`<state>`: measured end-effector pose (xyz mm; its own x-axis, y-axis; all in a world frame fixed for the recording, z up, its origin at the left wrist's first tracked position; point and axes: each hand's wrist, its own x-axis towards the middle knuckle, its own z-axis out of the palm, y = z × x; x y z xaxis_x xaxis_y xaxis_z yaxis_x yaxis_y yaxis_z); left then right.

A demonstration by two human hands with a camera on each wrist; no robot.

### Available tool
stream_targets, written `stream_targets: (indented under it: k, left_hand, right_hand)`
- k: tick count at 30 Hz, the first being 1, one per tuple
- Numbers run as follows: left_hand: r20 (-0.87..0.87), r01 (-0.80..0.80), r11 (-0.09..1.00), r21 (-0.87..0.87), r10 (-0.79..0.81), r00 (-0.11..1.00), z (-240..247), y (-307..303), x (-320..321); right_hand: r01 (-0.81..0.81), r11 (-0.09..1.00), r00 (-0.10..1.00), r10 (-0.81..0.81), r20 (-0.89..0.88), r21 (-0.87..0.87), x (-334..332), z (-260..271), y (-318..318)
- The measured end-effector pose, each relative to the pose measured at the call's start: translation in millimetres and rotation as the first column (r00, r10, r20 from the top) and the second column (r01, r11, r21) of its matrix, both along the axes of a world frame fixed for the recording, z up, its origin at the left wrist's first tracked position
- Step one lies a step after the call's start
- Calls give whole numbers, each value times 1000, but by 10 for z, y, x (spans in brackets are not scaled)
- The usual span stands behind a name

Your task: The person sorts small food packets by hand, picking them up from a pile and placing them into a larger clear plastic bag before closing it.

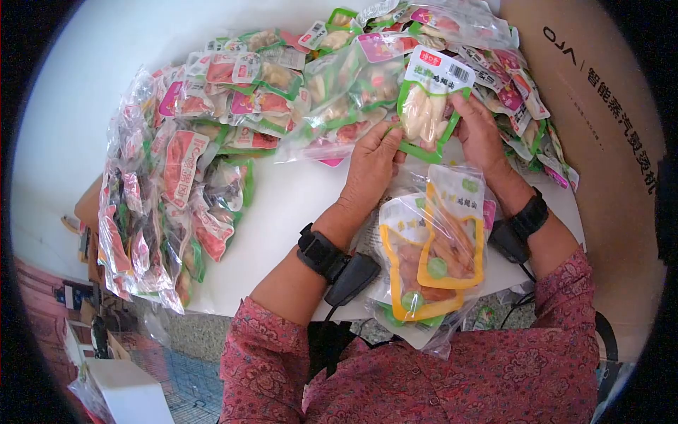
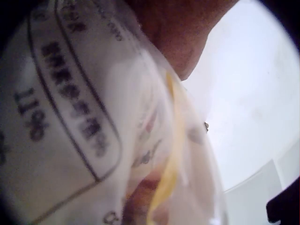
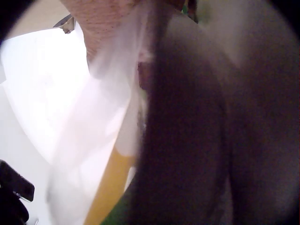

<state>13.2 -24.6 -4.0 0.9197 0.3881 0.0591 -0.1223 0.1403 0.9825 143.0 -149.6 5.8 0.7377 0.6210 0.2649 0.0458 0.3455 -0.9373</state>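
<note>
A heap of sealed snack packets covered the left and far parts of the white table, most of them edged in red, pink or green.

The left hand was raised over the table. Its fingertips were curled onto the lower left edge of the green-bordered packet and pinched it. This packet was held upright just in front of the heap, label side toward the head camera, with pale pieces visible through its clear window. The right hand pinched the packet's right edge between thumb and fingers. Both hands therefore carried this one packet between them.

Below the hands, a small stack of yellow-bordered packets lay at the near table edge, between the forearms. The left wrist view showed only clear printed film close to the lens. The right wrist view was too blurred to read.

A cardboard box stood at the far right.

Judged from this layout, the step in hand was inspection or sorting of a single packet drawn from the heap. The next move would call for a decision on where the packet belongs, then a release by one hand, with the near stack left undisturbed.
</note>
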Motion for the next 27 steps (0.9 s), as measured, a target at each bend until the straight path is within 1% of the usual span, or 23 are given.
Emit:
stream_targets:
  k: [3, 10, 12, 14, 18, 21, 23, 27]
  left_hand:
    - [6, 16, 1000, 18, -16, 1000, 16, 0, -11]
    - [-10, 23, 1000, 12, -23, 1000, 25, -2, -20]
    - [-3, 29, 998, 56, -29, 1000, 17, 4, -17]
    - [12, 30, 998, 47, -31, 999, 2, 3, -11]
    - [59, 27, 998, 50, -30, 998, -32, 4, 4]
    - [58, 45, 998, 41, -47, 997, -27, 7, -2]
    - [50, 34, 999, 41, -36, 998, -11, 2, -11]
    - [38, 22, 997, 73, -25, 999, 10, -2, -20]
  right_hand:
    - [7, 1000, 1000, -7, -6, 12, 33, -14, 2]
    - [23, 1000, 1000, -23, -11, -18, 64, -33, -12]
    - [29, 999, 1000, -29, -8, -25, 61, -23, -15]
    - [-21, 999, 998, 19, -62, -27, 36, 23, -35]
    - [-32, 999, 998, 30, -60, -33, 20, 39, -44]
    - [-4, 999, 999, 2, -41, -37, 28, 31, -42]
    - [21, 998, 999, -19, 37, -62, 59, 0, -45]
    - [10, 998, 999, -8, 42, -58, 48, 22, -49]
